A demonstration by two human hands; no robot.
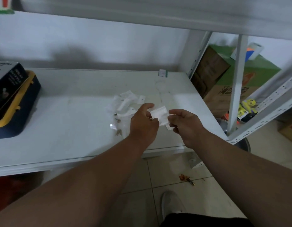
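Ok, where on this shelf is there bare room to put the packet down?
Bare shelf between the case and the bag pile, and along the front edge. Crowded beside the left hand: bags and screws.

small clear plastic bag (pixel 159 114) | held flat | above shelf edge

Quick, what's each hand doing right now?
Left hand: pinches one end of the small clear plastic packet.
Right hand: pinches the packet's other end.
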